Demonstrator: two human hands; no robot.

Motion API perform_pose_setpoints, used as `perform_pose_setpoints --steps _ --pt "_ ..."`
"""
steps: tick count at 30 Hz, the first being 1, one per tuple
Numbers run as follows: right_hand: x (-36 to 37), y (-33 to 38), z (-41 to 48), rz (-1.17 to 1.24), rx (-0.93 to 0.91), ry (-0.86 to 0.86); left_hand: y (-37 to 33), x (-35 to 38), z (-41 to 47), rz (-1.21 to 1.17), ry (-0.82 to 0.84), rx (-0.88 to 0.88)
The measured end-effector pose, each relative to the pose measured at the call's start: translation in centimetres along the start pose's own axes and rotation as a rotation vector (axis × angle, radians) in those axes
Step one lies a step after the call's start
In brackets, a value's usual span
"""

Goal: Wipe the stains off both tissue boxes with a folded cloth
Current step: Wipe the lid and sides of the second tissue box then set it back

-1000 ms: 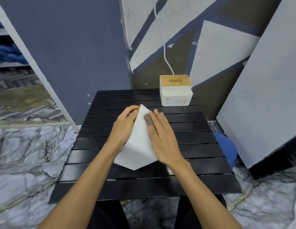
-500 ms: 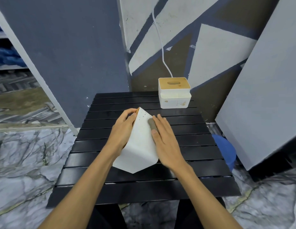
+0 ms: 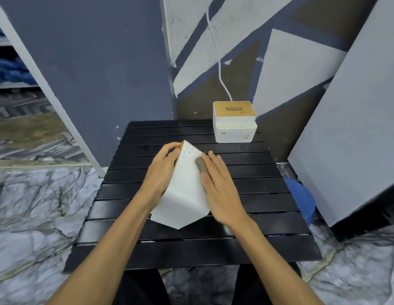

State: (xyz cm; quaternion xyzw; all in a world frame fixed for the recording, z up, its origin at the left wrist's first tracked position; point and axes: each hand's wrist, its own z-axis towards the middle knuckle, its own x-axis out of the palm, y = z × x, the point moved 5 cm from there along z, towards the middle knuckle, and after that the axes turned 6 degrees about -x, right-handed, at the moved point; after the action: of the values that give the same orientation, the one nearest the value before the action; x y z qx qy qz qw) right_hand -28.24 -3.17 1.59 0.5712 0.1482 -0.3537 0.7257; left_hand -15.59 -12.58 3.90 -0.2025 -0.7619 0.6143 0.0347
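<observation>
The left hand (image 3: 163, 170) is gripping the tilted white tissue box (image 3: 185, 194) by its upper left edge, its low end resting on the black slatted desk (image 3: 257, 172). The right hand (image 3: 222, 190) is pressing a small grey folded cloth (image 3: 201, 165) against the box's speckled white face. A second tissue box (image 3: 234, 133), wooden-lidded, is sitting at the desk's far right, well apart.

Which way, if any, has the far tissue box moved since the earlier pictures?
No. The far tissue box sits at the same back right corner of the table, across the same slats; only the view shifted.
</observation>
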Motion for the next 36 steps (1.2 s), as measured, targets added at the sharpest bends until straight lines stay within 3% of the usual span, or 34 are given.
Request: perform_pose_setpoints --steps 4,11,14,22,27,31,36 --pt "0.7 2.5 -0.2 -0.093 -0.151 0.025 -0.1 -0.1 0.0 0.0 0.004 0.001" --pt "-0.7 1.3 1.8 0.019 -0.038 0.077 -0.2 -0.1 -0.1 0.009 0.005 0.005" --pt "-1.2 1.5 2.3 -0.056 -0.085 0.02 -0.4 0.2 -0.3 0.016 0.014 0.012" --pt "0.8 3.5 1.5 -0.149 -0.186 0.064 -0.3 0.7 -0.4 0.014 0.029 0.028" --pt "0.4 1.5 5.0 -0.124 -0.061 0.066 -0.3 0.9 -0.4 0.024 0.009 0.025" --pt "0.3 0.1 2.8 -0.067 0.035 0.033 -0.1 0.6 -0.3 -0.01 -0.008 -0.002" --pt "1.1 3.6 1.8 -0.182 -0.125 0.034 -0.3 0.6 -0.4 -0.006 0.024 0.022"
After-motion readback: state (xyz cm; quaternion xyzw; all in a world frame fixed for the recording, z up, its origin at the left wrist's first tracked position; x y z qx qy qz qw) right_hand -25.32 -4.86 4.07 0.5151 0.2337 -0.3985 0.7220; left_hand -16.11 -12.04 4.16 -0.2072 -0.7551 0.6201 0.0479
